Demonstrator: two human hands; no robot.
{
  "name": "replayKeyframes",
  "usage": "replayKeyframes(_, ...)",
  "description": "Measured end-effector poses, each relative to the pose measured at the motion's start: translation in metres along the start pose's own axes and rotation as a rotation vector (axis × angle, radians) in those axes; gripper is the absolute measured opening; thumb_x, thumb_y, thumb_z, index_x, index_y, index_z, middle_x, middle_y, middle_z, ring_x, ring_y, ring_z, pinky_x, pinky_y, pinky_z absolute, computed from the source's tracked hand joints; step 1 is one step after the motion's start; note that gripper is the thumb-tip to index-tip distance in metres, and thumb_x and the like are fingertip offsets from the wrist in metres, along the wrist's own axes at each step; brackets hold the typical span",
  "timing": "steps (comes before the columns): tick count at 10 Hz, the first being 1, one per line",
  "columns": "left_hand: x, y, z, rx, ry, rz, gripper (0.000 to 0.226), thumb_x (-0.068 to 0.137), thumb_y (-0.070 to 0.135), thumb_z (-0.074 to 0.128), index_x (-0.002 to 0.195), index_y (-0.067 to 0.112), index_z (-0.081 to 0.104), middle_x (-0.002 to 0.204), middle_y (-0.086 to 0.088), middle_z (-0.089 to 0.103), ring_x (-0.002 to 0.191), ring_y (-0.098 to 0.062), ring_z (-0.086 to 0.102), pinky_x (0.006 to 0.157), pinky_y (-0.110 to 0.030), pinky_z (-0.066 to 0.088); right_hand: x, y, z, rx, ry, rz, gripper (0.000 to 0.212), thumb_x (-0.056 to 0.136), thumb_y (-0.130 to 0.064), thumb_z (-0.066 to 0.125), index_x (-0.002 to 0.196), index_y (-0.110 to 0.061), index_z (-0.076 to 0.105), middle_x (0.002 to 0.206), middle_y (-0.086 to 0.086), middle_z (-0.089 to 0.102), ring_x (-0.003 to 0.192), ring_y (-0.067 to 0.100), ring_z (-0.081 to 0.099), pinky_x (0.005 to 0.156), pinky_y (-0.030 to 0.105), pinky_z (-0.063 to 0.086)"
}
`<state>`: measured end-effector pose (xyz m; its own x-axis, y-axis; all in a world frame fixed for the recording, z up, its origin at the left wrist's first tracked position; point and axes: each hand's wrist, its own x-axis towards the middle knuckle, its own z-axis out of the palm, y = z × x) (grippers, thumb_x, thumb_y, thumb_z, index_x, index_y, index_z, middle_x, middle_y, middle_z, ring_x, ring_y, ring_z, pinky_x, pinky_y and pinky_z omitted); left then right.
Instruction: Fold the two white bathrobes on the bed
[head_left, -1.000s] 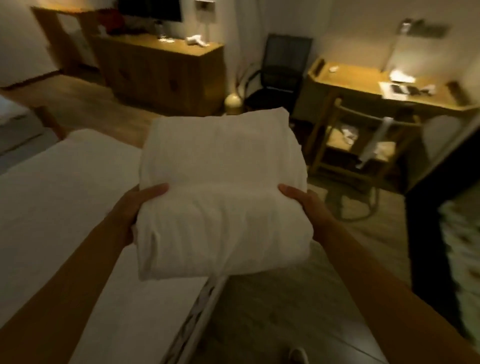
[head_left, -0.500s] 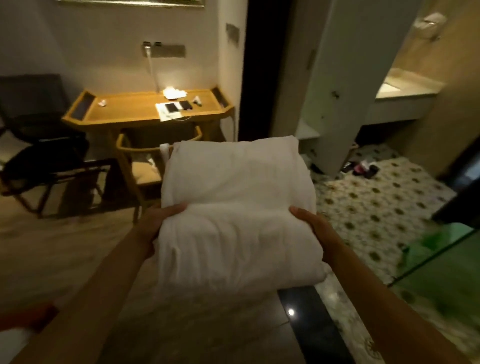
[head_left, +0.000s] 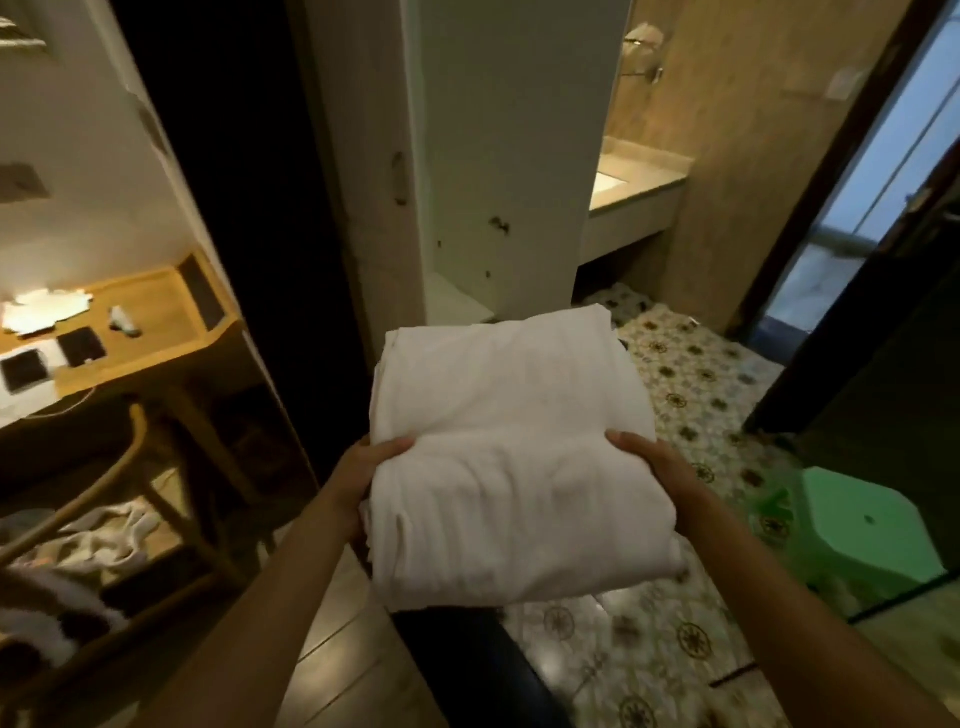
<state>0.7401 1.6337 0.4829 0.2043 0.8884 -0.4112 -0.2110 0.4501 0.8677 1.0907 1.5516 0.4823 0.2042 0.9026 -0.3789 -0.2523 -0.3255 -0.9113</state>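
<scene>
A stack of folded white bathrobes (head_left: 509, 447) is carried in front of me at chest height, in the middle of the head view. My left hand (head_left: 363, 467) grips its left side, thumb on top and fingers hidden underneath. My right hand (head_left: 649, 457) grips the right side the same way. I cannot tell how many robes are in the stack. The bed is out of view.
A white wall column (head_left: 493, 156) stands straight ahead at a bathroom doorway with a patterned tile floor (head_left: 691, 384). A wooden desk (head_left: 156, 332) and chair (head_left: 104, 499) are at the left. A green stool (head_left: 862, 525) sits at the right, a sink counter (head_left: 634, 182) beyond.
I have turned right, away from the bed; the desk slid to the left edge and the bathroom doorway came to the centre. Both hands keep the same hold on the stack.
</scene>
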Motion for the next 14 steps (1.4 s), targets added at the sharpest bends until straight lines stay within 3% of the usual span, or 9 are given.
replayKeyframes(2,0.208,0.036,0.089,-0.048,-0.026,-0.053,0.040,0.082,0.017,0.076,0.118,0.004,0.066,0.115,-0.019,0.072,0.104,-0.035,0.070,0.082,-0.041,0.058,0.202,-0.080,-0.060,-0.016,0.019,-0.011,0.061,0.071,-0.030,0.086,0.122,-0.001,0.068,0.118,0.018,0.073,0.108,0.036,0.070,0.098,0.050,0.052)
replayKeyframes(4,0.409,0.051,0.150,-0.106,0.018,-0.127,0.071,0.068,0.030,0.087,0.128,0.003,0.063,0.118,-0.019,0.071,0.110,-0.036,0.068,0.099,-0.046,0.051,0.425,-0.156,-0.101,-0.109,-0.037,0.039,0.044,0.082,-0.025,0.077,0.120,-0.004,0.069,0.113,0.012,0.075,0.101,0.030,0.074,0.081,0.039,0.056)
replayKeyframes(5,0.482,0.071,0.157,-0.137,0.083,-0.153,0.096,0.047,0.035,0.097,0.131,0.006,0.061,0.119,-0.017,0.072,0.111,-0.035,0.068,0.103,-0.049,0.049,0.525,-0.195,-0.092,-0.153,-0.147,0.094,0.048,0.083,-0.025,0.077,0.127,-0.010,0.065,0.119,0.010,0.074,0.104,0.029,0.073,0.084,0.040,0.056)
replayKeyframes(7,0.652,0.110,0.150,-0.191,0.338,-0.281,0.063,0.081,0.030,0.080,0.132,-0.002,0.059,0.126,-0.019,0.067,0.118,-0.035,0.061,0.104,-0.042,0.046,0.746,-0.229,-0.036,-0.337,-0.231,0.256,0.070,0.062,-0.040,0.092,0.122,-0.013,0.067,0.110,0.005,0.077,0.099,0.031,0.074,0.091,0.047,0.056)
replayKeyframes(9,0.855,0.108,0.108,-0.265,0.537,-0.338,0.077,0.062,0.043,0.093,0.122,0.004,0.065,0.112,-0.014,0.073,0.102,-0.034,0.068,0.093,-0.044,0.054,0.997,-0.215,0.048,-0.461,-0.325,0.347,0.068,0.062,-0.047,0.091,0.119,-0.022,0.065,0.110,0.006,0.076,0.099,0.030,0.073,0.086,0.047,0.056)
replayKeyframes(10,0.936,0.120,0.070,-0.263,0.601,-0.302,0.040,0.076,0.027,0.086,0.109,0.011,0.070,0.104,-0.008,0.075,0.091,-0.025,0.071,0.078,-0.034,0.056,1.100,-0.201,0.094,-0.456,-0.360,0.395,0.056,0.070,-0.038,0.085,0.120,-0.022,0.065,0.107,0.006,0.077,0.096,0.031,0.074,0.081,0.046,0.058)
replayKeyframes(12,1.076,0.134,-0.041,-0.105,0.698,-0.238,0.061,0.071,0.039,0.085,0.124,0.015,0.066,0.106,-0.005,0.077,0.093,-0.025,0.075,0.079,-0.039,0.060,1.262,-0.125,0.177,-0.386,-0.442,0.429,0.054,0.071,-0.028,0.083,0.122,-0.017,0.066,0.110,0.010,0.077,0.096,0.031,0.074,0.087,0.049,0.057)
replayKeyframes(13,1.109,0.125,-0.081,0.258,0.679,-0.307,0.099,0.072,0.067,0.074,0.153,0.025,0.036,0.149,-0.004,0.052,0.128,-0.028,0.057,0.105,-0.045,0.048,1.310,-0.082,0.199,-0.410,-0.407,0.421,0.081,0.079,-0.031,0.082,0.150,-0.019,0.044,0.143,0.010,0.058,0.118,0.030,0.063,0.093,0.038,0.051)
replayKeyframes(14,1.116,0.112,-0.094,0.567,0.788,-0.460,0.105,0.080,0.074,0.058,0.160,0.022,0.014,0.166,-0.007,0.019,0.149,-0.031,0.027,0.120,-0.047,0.027,1.327,-0.068,0.213,-0.613,-0.324,0.350,0.064,0.094,-0.020,0.068,0.152,-0.018,0.041,0.155,0.012,0.043,0.135,0.031,0.047,0.106,0.038,0.040)
